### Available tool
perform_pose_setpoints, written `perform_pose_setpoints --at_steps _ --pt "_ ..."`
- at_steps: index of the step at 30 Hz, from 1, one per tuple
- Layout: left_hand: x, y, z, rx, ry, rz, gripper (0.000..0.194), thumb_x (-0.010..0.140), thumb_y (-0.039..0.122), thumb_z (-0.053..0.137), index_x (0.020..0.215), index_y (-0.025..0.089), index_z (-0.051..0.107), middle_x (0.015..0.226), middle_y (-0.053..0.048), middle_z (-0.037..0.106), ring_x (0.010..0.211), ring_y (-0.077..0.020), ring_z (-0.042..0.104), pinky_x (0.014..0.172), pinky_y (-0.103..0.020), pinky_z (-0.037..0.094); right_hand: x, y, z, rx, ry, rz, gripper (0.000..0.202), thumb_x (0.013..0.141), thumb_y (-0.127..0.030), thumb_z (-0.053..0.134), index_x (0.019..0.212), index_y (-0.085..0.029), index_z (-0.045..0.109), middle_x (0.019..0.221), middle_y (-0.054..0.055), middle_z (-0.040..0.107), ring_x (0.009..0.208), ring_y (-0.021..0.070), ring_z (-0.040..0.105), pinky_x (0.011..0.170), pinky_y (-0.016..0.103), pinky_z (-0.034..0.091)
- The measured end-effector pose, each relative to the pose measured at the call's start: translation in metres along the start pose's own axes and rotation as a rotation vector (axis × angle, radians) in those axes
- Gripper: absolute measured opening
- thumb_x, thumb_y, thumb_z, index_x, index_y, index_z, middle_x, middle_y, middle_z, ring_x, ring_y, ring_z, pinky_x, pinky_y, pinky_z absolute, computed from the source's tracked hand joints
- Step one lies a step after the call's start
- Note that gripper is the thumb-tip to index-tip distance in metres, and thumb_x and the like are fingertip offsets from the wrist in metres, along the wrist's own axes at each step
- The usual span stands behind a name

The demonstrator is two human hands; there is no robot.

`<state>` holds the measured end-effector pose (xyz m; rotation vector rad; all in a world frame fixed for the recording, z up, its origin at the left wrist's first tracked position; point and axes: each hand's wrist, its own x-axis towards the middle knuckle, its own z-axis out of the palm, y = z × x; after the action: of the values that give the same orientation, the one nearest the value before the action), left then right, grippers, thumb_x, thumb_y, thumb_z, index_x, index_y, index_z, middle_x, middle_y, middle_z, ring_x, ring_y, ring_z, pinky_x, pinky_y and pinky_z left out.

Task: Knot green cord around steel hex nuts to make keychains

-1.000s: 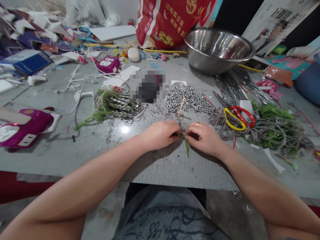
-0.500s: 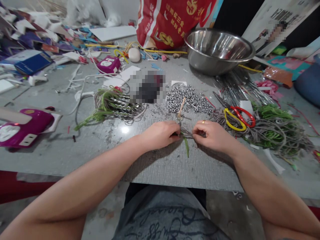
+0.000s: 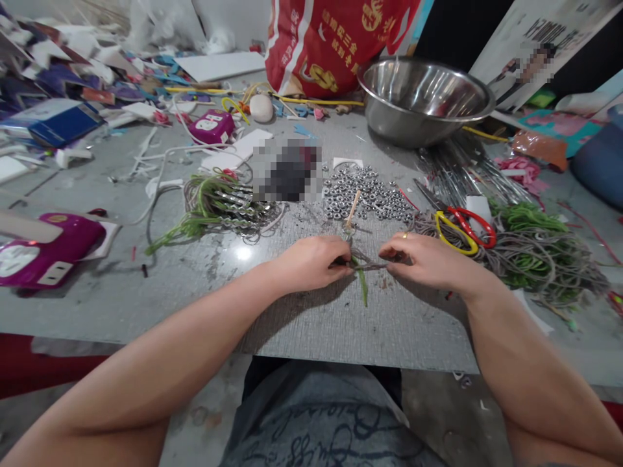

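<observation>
Near the table's front, my left hand (image 3: 318, 263) is pinched on the grey and green cords. A green cord end (image 3: 363, 288) hangs down beside its fingertips. To the right, my right hand (image 3: 418, 261) has its thumb and fingers closed at the end of a grey cord (image 3: 372, 266) that spans the gap between the hands. Just above my left fingertips a small wooden stick (image 3: 354, 206) points up from the work. Behind it lies a pile of small silver rings or beads (image 3: 365, 192).
Yellow- and red-handled scissors (image 3: 470, 227) rest on bundled grey-green cords (image 3: 545, 256) at the right. A steel bowl (image 3: 423, 123) and red bag (image 3: 316, 48) stand behind. Left are corded metal pieces (image 3: 219, 204) and a purple device (image 3: 53, 250).
My right hand has moved slightly right, away from my left, drawing the grey cord out between them. My left hand has barely moved.
</observation>
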<state>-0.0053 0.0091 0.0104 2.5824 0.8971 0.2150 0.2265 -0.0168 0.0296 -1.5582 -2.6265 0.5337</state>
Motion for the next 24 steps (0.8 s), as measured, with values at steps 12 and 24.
perform_pose_setpoints --at_steps 12,24 --pt "-0.001 0.000 -0.002 -0.026 0.028 0.020 0.015 0.080 0.027 0.052 0.087 0.016 0.060 0.074 -0.001 0.059 0.066 -0.0121 0.055 0.060 -0.023 0.040 0.013 0.001 0.013 0.303 0.420 0.279 0.005 0.074 -0.021 0.053 0.070 -0.019 0.055 0.059 -0.001 0.055 0.054 0.0112 0.048 0.053 0.026 0.034" --pt "-0.003 0.004 -0.003 -0.098 0.188 0.013 0.018 0.083 0.030 0.052 0.084 0.014 0.060 0.078 -0.003 0.060 0.066 -0.0109 0.055 0.060 -0.023 0.041 0.017 -0.019 0.012 1.534 0.249 0.429 0.025 0.062 -0.031 0.071 0.071 -0.019 0.051 0.053 -0.008 0.053 0.036 0.0030 0.037 0.035 0.018 0.028"
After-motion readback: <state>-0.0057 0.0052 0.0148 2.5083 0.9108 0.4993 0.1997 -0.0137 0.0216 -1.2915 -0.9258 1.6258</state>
